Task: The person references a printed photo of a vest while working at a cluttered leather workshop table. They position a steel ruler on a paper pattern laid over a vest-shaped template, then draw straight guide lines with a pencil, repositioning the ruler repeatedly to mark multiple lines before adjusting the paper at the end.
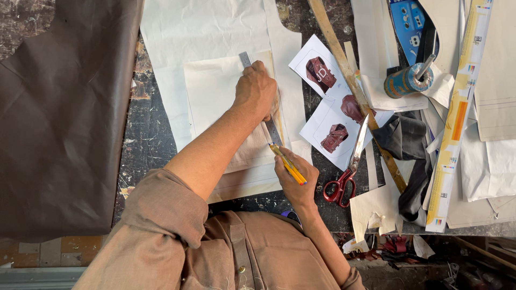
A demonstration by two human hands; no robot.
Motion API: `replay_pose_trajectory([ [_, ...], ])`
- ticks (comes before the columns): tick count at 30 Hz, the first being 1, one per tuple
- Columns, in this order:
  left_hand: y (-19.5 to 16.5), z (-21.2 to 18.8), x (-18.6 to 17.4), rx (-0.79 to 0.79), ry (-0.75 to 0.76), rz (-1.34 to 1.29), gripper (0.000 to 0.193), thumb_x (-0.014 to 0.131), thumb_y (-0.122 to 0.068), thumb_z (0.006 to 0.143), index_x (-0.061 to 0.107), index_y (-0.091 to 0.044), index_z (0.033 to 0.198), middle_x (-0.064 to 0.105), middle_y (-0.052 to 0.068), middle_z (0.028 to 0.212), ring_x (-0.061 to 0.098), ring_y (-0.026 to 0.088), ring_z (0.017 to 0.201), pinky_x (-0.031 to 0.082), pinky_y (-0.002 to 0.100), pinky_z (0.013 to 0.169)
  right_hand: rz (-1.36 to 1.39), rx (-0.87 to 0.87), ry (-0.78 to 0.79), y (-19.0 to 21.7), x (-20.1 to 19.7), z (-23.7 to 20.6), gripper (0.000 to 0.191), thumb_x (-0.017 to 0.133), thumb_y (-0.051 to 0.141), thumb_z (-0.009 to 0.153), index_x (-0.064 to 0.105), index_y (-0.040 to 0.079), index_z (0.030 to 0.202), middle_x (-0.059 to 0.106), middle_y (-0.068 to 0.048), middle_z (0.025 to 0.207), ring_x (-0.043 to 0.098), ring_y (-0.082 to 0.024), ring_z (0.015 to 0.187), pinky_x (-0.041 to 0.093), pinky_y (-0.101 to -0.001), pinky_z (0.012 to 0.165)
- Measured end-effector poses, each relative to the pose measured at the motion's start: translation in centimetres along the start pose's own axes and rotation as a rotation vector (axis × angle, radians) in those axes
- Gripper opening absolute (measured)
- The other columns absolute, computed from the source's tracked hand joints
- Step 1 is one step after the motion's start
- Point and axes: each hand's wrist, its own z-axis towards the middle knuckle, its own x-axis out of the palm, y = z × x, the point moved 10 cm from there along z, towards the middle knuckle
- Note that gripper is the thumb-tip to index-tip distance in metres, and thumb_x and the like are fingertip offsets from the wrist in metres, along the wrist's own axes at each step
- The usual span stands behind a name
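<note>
We note a metal ruler (267, 107) lying along the right edge of a cream paper pattern piece (226, 107) on the dark worktable (145, 134). It looks thin, stiff and slick, likely to skate on paper unless pressed flat from above near its middle. The left hand (256, 89) does just that, palm and fingers bearing down on it. The right hand (293, 174) is pinched narrowly round a yellow pencil (289, 165), tip at the ruler's lower end. The paper seems light and easily creased. Just right lie printed photo sheets (328, 102), red-handled scissors (346, 172), a long wooden stick (355, 91); brown leather (59, 118) spreads at left.
</note>
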Motion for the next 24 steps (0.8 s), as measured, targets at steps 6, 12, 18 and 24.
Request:
replay_pose_trajectory([
  [6,0.0,-0.1,0.1,0.007,0.004,-0.021,0.083,0.103,-0.036,0.054,0.069,0.011,0.114,0.048,0.027,0.132,0.057,0.035,0.115,0.061,0.031,0.081,-0.032,-0.055,-0.019,1.2,-0.8,-0.5,0.024,0.076,0.008,0.088,0.076,0.0,0.11,0.076,-0.011,0.084,0.071,-0.011,0.068,0.056,-0.0241,0.063],
  [12,-0.2,-0.2,0.0,0.0,-0.065,-0.066,0.078,0.102,-0.031,0.054,0.071,0.011,0.113,0.049,0.026,0.133,0.057,0.037,0.116,0.061,0.032,0.083,-0.056,-0.08,-0.003,1.5,-0.8,-0.7,0.024,0.077,0.006,0.087,0.076,0.0,0.11,0.075,-0.012,0.082,0.07,-0.014,0.066,0.055,-0.0271,0.062],
  [18,0.2,0.3,0.2,-0.003,-0.103,-0.12,0.089,0.103,-0.031,0.048,0.066,0.012,0.117,0.047,0.025,0.134,0.054,0.039,0.119,0.058,0.037,0.09,0.004,-0.094,-0.054,1.6,-1.1,-0.4,0.022,0.078,0.005,0.086,0.076,0.002,0.108,0.075,-0.012,0.082,0.073,-0.016,0.068,0.058,-0.0275,0.065],
  [24,0.3,0.1,0.9,0.018,-0.05,-0.12,0.103,0.104,-0.038,0.051,0.057,0.016,0.126,0.048,0.024,0.133,0.055,0.038,0.119,0.059,0.038,0.089,0.026,-0.102,-0.029,1.7,-1.2,-0.8,0.024,0.077,0.004,0.086,0.074,0.0,0.11,0.077,-0.014,0.091,0.075,-0.019,0.073,0.059,-0.0278,0.067],
])
